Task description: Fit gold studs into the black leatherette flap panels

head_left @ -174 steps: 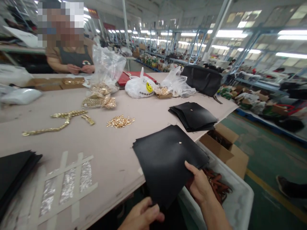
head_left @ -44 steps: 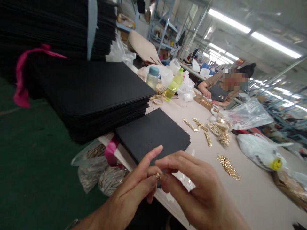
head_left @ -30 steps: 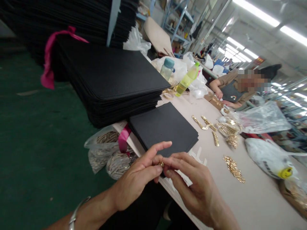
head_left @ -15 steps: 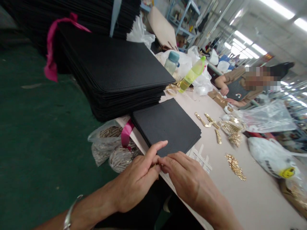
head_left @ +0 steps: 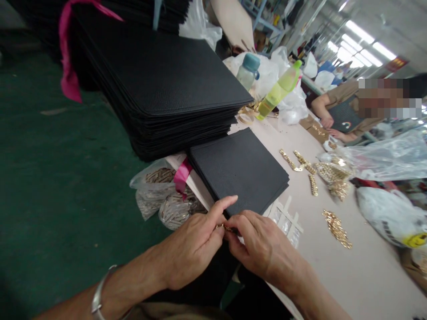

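My left hand [head_left: 193,244] and my right hand [head_left: 263,244] meet at the near edge of the table. A small gold chain piece [head_left: 224,227] runs between their fingertips, pinched from both sides. The left index finger points out over a stack of smaller black sheets [head_left: 242,171]. To the right of my right hand, clear packets with pale strips [head_left: 286,220] lie on the table [head_left: 320,262]. A pile of gold chain [head_left: 336,229] rests farther right, and more gold chain pieces [head_left: 300,162] lie beyond.
A tall stack of large black sheets [head_left: 160,75] fills the upper left. Behind it stand a blue-capped bottle [head_left: 247,73] and a yellow-green bottle [head_left: 278,91]. Plastic bags [head_left: 383,213] line the right. Another person [head_left: 347,111] works across the table. Bags of metal parts [head_left: 153,195] sit below the edge.
The view has shifted slightly, so the table things appear farther right. My right-hand fingers have moved a little apart from the left ones, and more of the gold piece shows between them.
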`<action>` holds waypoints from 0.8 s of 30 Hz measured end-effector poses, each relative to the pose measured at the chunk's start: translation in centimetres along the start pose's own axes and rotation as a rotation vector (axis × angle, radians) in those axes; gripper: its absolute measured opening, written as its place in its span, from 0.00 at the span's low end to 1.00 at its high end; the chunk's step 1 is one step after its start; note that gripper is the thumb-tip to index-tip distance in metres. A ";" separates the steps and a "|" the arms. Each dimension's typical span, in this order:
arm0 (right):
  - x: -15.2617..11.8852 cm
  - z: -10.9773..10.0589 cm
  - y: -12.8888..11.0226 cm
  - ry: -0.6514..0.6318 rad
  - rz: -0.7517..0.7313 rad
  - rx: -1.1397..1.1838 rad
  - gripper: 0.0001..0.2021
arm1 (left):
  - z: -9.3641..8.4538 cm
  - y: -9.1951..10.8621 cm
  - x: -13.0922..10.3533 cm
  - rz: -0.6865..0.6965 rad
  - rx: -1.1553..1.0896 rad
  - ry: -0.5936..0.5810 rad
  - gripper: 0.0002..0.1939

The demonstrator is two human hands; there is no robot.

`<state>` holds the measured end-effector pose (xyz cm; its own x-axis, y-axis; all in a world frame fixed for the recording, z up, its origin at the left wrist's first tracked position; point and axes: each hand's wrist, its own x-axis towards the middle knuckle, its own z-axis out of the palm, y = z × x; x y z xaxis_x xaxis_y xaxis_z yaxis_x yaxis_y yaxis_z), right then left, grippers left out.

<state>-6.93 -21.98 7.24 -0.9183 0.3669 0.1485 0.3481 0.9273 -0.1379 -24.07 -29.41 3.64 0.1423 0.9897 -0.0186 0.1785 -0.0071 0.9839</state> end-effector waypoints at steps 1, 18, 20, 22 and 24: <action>0.0 0.2 0.0 0.007 -0.006 0.002 0.08 | -0.1 0.0 0.0 0.003 -0.006 -0.004 0.27; 4.4 2.2 9.7 0.349 0.491 0.173 0.07 | 0.2 -3.4 1.2 -0.351 -0.574 0.377 0.19; 4.3 2.4 9.1 0.287 0.446 0.179 0.08 | 0.3 -3.2 1.4 -0.335 -0.571 0.389 0.19; 3.5 2.3 7.7 0.228 0.385 0.285 0.08 | 0.3 -3.2 1.3 -0.311 -0.587 0.381 0.20; 2.6 2.1 6.0 0.181 0.362 0.431 0.08 | 0.5 -3.4 1.0 -0.288 -0.595 0.409 0.20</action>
<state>-7.57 -15.62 4.72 -0.6958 0.6960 0.1772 0.4905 0.6408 -0.5906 -24.07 -28.44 0.18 -0.2216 0.9159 -0.3346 -0.4149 0.2219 0.8824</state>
